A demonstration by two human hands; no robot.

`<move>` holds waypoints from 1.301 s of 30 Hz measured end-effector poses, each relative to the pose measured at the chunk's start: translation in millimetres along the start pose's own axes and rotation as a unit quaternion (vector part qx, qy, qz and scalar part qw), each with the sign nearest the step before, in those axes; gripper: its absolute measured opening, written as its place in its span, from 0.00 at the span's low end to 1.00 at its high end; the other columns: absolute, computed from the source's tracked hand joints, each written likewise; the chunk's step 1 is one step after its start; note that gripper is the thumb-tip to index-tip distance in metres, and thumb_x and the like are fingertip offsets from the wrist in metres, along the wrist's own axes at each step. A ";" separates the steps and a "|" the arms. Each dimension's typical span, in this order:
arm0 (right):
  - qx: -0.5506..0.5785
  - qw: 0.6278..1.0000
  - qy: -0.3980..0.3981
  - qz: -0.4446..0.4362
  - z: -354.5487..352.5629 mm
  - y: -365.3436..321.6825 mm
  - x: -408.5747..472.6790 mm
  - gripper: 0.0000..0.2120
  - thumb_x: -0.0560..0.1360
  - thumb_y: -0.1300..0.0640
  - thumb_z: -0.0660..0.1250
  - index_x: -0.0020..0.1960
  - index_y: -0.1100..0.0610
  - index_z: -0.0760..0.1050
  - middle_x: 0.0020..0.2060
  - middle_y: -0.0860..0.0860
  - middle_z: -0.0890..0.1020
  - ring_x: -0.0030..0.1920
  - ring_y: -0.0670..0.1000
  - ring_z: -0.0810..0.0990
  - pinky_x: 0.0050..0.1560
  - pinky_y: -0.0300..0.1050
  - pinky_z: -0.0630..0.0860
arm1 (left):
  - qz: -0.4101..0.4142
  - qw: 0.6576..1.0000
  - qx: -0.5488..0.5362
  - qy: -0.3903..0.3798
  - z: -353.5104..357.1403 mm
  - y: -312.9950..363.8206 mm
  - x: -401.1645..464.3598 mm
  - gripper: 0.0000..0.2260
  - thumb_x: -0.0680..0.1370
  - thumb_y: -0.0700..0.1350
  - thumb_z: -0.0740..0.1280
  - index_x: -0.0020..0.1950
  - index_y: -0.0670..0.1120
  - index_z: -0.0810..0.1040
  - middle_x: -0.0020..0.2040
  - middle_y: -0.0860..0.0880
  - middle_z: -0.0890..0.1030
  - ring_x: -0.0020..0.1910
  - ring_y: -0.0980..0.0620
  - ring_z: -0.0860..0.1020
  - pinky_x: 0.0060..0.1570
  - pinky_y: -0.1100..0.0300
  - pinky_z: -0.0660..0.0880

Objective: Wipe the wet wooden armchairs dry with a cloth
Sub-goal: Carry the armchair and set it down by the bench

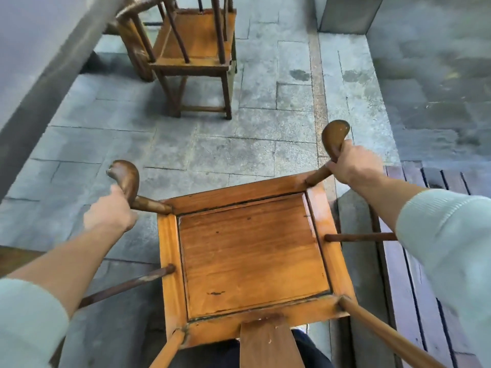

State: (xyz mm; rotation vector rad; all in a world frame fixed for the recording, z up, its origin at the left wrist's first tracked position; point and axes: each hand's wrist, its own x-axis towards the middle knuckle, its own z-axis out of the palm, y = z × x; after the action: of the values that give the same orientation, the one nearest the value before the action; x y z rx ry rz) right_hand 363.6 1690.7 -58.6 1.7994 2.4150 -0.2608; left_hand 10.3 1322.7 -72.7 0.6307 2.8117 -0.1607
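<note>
A wooden armchair (252, 251) stands right below me, its square orange-brown seat seen from above and behind. My left hand (111, 211) grips the curled end of its left armrest (127, 176). My right hand (350, 163) grips the right armrest (333, 136) just under its rounded tip. The chair's back splat rises at the bottom centre. A second wooden armchair (196, 46) stands further off at the top, facing away. No cloth is in view.
Grey stone paving (239, 150) with damp patches spreads between the two chairs. A low grey wall or ledge (39, 83) runs along the left. Dark wooden decking (425, 261) lies on the right, and a grey pillar base (345, 14) stands at the top right.
</note>
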 end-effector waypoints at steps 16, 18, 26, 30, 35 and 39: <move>-0.087 0.971 0.003 -0.222 -25.0 -227.9 62.5 0.25 0.74 0.41 0.70 0.60 0.58 0.69 0.50 0.60 0.79 0.50 0.64 0.81 0.45 0.53 0.76 | -0.204 0.977 -0.064 0.007 16.8 -127.6 -13.1 0.22 0.73 0.46 0.67 0.62 0.42 0.63 0.57 0.36 0.77 0.56 0.32 0.76 0.51 0.44 0.73; -0.103 0.962 0.001 -0.253 -26.6 -272.4 65.4 0.26 0.74 0.40 0.70 0.60 0.58 0.68 0.52 0.61 0.79 0.52 0.64 0.80 0.45 0.53 0.75 | -0.232 0.969 -0.085 0.012 21.3 -147.4 -10.9 0.20 0.72 0.46 0.67 0.59 0.43 0.63 0.55 0.37 0.78 0.54 0.33 0.77 0.48 0.46 0.73; -0.149 0.923 0.010 -0.356 -22.3 -419.2 61.2 0.23 0.76 0.42 0.69 0.60 0.58 0.69 0.48 0.59 0.79 0.48 0.63 0.80 0.42 0.52 0.75 | -0.314 0.942 -0.117 -0.005 30.6 -209.8 -3.7 0.18 0.70 0.47 0.68 0.52 0.46 0.61 0.53 0.38 0.79 0.53 0.34 0.78 0.49 0.45 0.75; -0.161 0.900 0.011 -0.404 -7.4 -484.6 68.7 0.22 0.76 0.42 0.70 0.57 0.58 0.69 0.49 0.60 0.80 0.48 0.63 0.81 0.42 0.51 0.74 | -0.353 0.927 -0.128 -0.016 40.5 -231.1 1.8 0.16 0.70 0.46 0.66 0.51 0.46 0.61 0.49 0.40 0.78 0.50 0.35 0.78 0.44 0.47 0.73; -0.168 0.872 0.001 -0.461 26.1 -586.2 81.7 0.26 0.74 0.40 0.71 0.60 0.58 0.70 0.54 0.61 0.81 0.54 0.65 0.80 0.42 0.52 0.70 | -0.418 0.898 -0.134 -0.020 43.7 -258.2 15.2 0.14 0.70 0.44 0.66 0.51 0.45 0.64 0.49 0.41 0.78 0.51 0.37 0.79 0.43 0.50 0.74; -0.189 0.835 -0.010 -0.517 58.2 -658.6 84.6 0.28 0.73 0.40 0.71 0.62 0.58 0.70 0.56 0.61 0.80 0.56 0.65 0.80 0.46 0.54 0.72 | -0.473 0.871 -0.133 -0.028 52.2 -270.9 26.8 0.17 0.68 0.46 0.66 0.52 0.46 0.64 0.48 0.40 0.77 0.50 0.36 0.79 0.44 0.49 0.75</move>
State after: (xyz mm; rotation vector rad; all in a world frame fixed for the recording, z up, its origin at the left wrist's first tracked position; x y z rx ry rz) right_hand -292.0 1574.2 -88.1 0.2099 2.8788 0.1232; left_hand -118.9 1081.2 -116.2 -0.8286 2.7363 0.0404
